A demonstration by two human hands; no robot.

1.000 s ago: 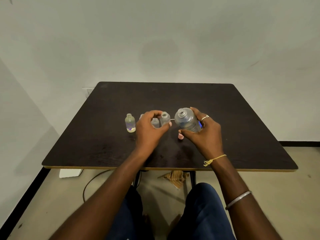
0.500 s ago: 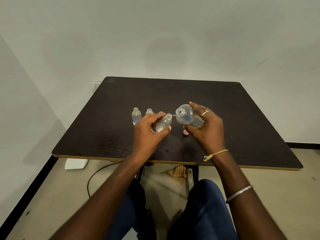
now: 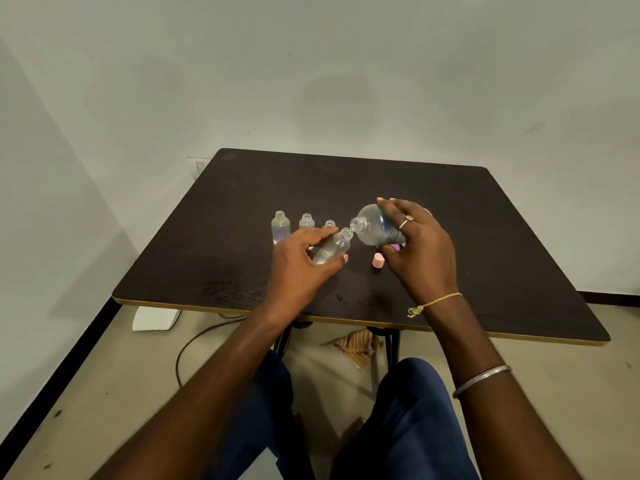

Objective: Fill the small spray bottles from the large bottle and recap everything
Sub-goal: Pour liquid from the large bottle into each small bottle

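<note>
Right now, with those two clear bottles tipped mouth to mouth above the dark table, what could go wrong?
The small clear bottle in the left hand has a narrow neck, so liquid from the large clear plastic bottle tilted by the right hand could miss and wet the dark table. The left hand also sits close to three uncapped small bottles standing behind it and might topple one.
</note>
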